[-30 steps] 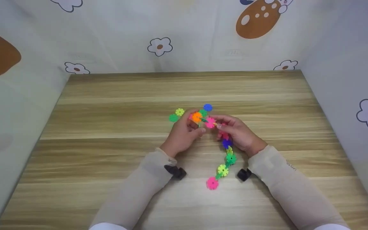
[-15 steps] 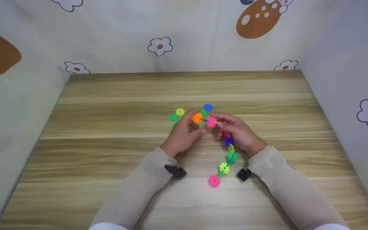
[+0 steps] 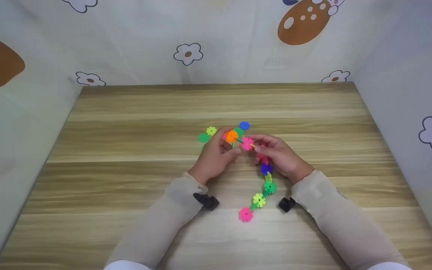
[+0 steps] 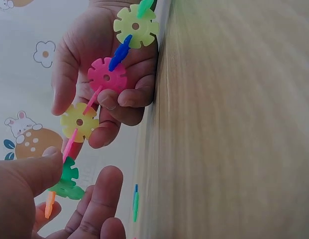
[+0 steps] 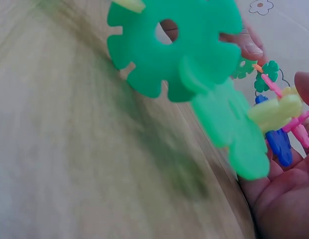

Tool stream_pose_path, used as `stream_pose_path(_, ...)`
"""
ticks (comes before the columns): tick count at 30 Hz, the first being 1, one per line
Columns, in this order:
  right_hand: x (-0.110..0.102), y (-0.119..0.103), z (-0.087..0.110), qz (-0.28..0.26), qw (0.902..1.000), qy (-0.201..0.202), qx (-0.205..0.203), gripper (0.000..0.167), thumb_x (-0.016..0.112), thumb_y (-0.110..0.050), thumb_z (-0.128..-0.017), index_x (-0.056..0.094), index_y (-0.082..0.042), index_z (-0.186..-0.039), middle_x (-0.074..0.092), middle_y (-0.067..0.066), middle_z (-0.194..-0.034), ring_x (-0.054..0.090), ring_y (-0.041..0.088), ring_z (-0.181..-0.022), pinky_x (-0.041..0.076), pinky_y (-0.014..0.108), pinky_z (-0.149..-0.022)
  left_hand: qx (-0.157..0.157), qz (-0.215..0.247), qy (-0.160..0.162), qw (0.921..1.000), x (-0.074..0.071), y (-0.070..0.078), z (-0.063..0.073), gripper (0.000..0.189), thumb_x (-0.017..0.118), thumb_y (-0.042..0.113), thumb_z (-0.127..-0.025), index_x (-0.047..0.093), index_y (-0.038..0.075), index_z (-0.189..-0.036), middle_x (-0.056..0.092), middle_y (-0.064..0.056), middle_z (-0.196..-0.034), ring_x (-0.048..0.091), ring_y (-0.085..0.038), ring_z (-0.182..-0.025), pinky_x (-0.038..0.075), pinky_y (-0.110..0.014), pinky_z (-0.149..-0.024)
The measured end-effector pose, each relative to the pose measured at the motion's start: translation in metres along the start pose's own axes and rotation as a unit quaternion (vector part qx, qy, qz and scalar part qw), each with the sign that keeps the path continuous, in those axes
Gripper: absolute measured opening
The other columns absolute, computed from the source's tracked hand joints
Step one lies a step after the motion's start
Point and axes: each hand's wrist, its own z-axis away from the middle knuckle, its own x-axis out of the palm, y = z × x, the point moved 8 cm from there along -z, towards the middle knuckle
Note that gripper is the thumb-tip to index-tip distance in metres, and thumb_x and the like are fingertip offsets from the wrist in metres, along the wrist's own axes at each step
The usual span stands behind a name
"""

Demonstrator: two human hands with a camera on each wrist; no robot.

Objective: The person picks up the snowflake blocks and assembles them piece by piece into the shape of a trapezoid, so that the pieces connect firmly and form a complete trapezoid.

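Both hands hold a chain of notched plastic flower discs linked slot to slot. In the head view my left hand (image 3: 213,157) is at its far end, with its fingers around an orange disc (image 3: 231,136). The left wrist view shows the left thumb pressed against a green disc (image 4: 69,172) there. My right hand (image 3: 283,155) pinches a yellow disc (image 4: 72,121) beside a pink disc (image 3: 247,143). A tail of several discs hangs below the right hand, ending in a pink disc (image 3: 245,215). Large green discs (image 5: 144,55) of this tail are close in the right wrist view.
Behind the left hand lie a green disc (image 3: 203,137) and a yellow disc (image 3: 211,131). A blue disc (image 3: 244,125) lies farther back. The wooden table (image 3: 126,187) meets patterned walls (image 3: 223,30) at the back and sides.
The hanging tail swings a little right and up, then back left and down, its pink end now farthest left. Both hands stay nearly in place, keeping their hold.
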Motion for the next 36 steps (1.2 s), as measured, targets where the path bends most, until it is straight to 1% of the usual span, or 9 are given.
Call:
stream_pose_path(4, 0.0003, 0.0002, -0.0009, 0.003, 1.0, -0.008, -0.004, 0.036, 0.063, -0.005, -0.102, 0.069, -0.011, -0.137, 0.065, 0.005, -0.101, 0.062, 0.013, -0.07, 0.06, 0.029, -0.073, 0.004, 0.007, -0.001, 1.0, 0.0001, -0.0004, -0.0005, 0.065, 0.073, 0.02, -0.101, 0.043, 0.027, -0.158, 0.064, -0.009, -0.097, 0.067, -0.023, -0.082, 0.059, -0.033, -0.073)
stream_pose_path(8, 0.0018, 0.0003, -0.0011, 0.005, 0.9998, -0.02, -0.005, 0.036, 0.063, -0.004, -0.102, 0.069, -0.01, -0.137, 0.068, 0.004, -0.102, 0.062, 0.012, -0.071, 0.059, 0.028, -0.074, 0.017, 0.014, -0.002, 0.9998, 0.0007, 0.0005, -0.0012, 0.062, 0.072, 0.018, -0.101, 0.044, 0.021, -0.157, 0.065, -0.01, -0.099, 0.067, -0.022, -0.082, 0.06, -0.033, -0.075)
stream_pose_path(12, 0.0042, -0.0008, -0.0001, 0.003, 0.9995, -0.033, 0.0, 0.035, 0.063, -0.005, -0.102, 0.069, -0.011, -0.135, 0.073, 0.001, -0.103, 0.063, 0.013, -0.072, 0.058, 0.027, -0.074, 0.026, 0.009, 0.0, 0.9996, 0.0, 0.0016, -0.0016, 0.057, 0.073, 0.017, -0.1, 0.048, 0.014, -0.151, 0.066, -0.01, -0.103, 0.066, -0.022, -0.085, 0.06, -0.032, -0.077)
stream_pose_path(16, 0.0048, -0.0014, 0.0005, 0.005, 0.9993, -0.036, 0.005, 0.033, 0.063, -0.007, -0.102, 0.069, -0.012, -0.135, 0.074, 0.002, -0.101, 0.064, 0.014, -0.073, 0.058, 0.027, -0.073, 0.015, -0.005, 0.005, 0.9999, -0.0018, 0.0007, -0.0018, 0.056, 0.076, 0.021, -0.098, 0.052, 0.013, -0.148, 0.065, -0.008, -0.108, 0.063, -0.022, -0.089, 0.058, -0.032, -0.077)
stream_pose_path(19, 0.0039, -0.001, 0.0003, 0.013, 0.9992, -0.037, 0.004, 0.033, 0.063, -0.008, -0.104, 0.069, -0.01, -0.136, 0.074, 0.003, -0.101, 0.063, 0.013, -0.073, 0.057, 0.026, -0.073, 0.0, -0.005, 0.009, 0.9999, -0.0029, -0.0008, -0.0021, 0.056, 0.078, 0.023, -0.097, 0.053, 0.015, -0.147, 0.064, -0.008, -0.108, 0.061, -0.023, -0.088, 0.058, -0.032, -0.074)
stream_pose_path(23, 0.0028, -0.0013, 0.0001, 0.026, 0.9992, -0.032, -0.001, 0.035, 0.063, -0.008, -0.104, 0.067, -0.007, -0.138, 0.073, 0.004, -0.103, 0.063, 0.013, -0.072, 0.057, 0.026, -0.072, -0.013, 0.019, 0.007, 0.9997, -0.0018, -0.0016, -0.0023, 0.058, 0.077, 0.021, -0.098, 0.051, 0.016, -0.15, 0.063, -0.009, -0.103, 0.067, -0.026, -0.084, 0.059, -0.032, -0.073)
stream_pose_path(26, 0.0027, -0.0019, 0.0001, 0.029, 0.9993, -0.025, 0.001, 0.036, 0.064, -0.007, -0.103, 0.066, -0.007, -0.139, 0.072, 0.005, -0.104, 0.064, 0.015, -0.073, 0.058, 0.027, -0.073, -0.015, 0.033, 0.005, 0.9993, -0.0008, -0.0013, -0.002, 0.06, 0.076, 0.021, -0.099, 0.049, 0.017, -0.152, 0.062, -0.01, -0.097, 0.07, -0.03, -0.083, 0.06, -0.033, -0.072)
stream_pose_path(29, 0.0026, -0.0015, -0.0007, 0.029, 0.9992, -0.026, 0.002, 0.036, 0.064, -0.007, -0.102, 0.067, -0.007, -0.138, 0.073, 0.006, -0.103, 0.065, 0.015, -0.074, 0.059, 0.027, -0.074, -0.013, 0.031, 0.005, 0.9994, -0.0012, -0.0007, -0.0012, 0.06, 0.076, 0.023, -0.099, 0.048, 0.017, -0.152, 0.062, -0.009, -0.094, 0.068, -0.03, -0.082, 0.058, -0.032, -0.07)
stream_pose_path(36, 0.0035, -0.002, 0.0001, 0.022, 0.9992, -0.031, -0.005, 0.035, 0.065, -0.005, -0.101, 0.068, -0.008, -0.137, 0.073, 0.004, -0.103, 0.065, 0.015, -0.074, 0.058, 0.027, -0.073, -0.012, 0.046, -0.002, 0.9989, -0.0006, -0.0007, -0.0011, 0.059, 0.075, 0.021, -0.1, 0.048, 0.014, -0.152, 0.064, -0.01, -0.094, 0.069, -0.035, -0.084, 0.059, -0.034, -0.073)
